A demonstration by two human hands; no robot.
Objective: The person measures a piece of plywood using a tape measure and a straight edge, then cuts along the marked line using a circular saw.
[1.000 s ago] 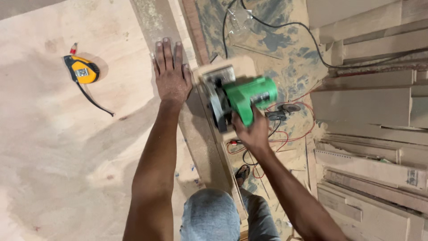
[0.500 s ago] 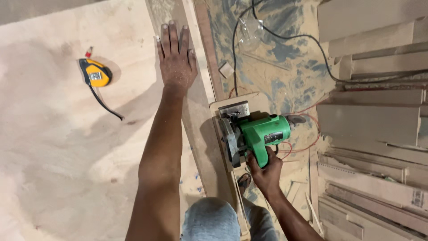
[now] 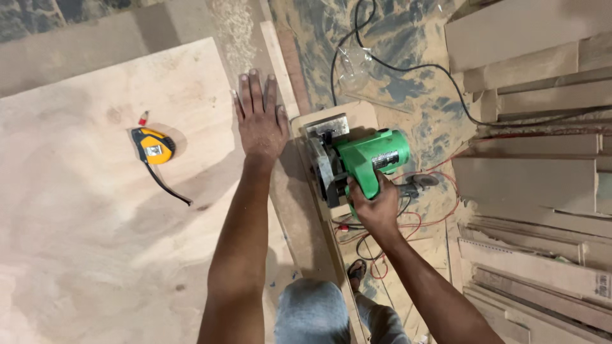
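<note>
Green saw (image 3: 357,162) sits on a narrow strip (image 3: 299,204) at the edge of the big wood sheet (image 3: 95,223). The right hand (image 3: 373,207) has its fingers wrapped tight on the handle. The left hand (image 3: 260,121) lies flat close by, fingers a little spread. A slip could bring the blade to that hand. The black cord (image 3: 408,70) could snag too. The blade is mostly hidden under its guard, and the cut line cannot be seen.
</note>
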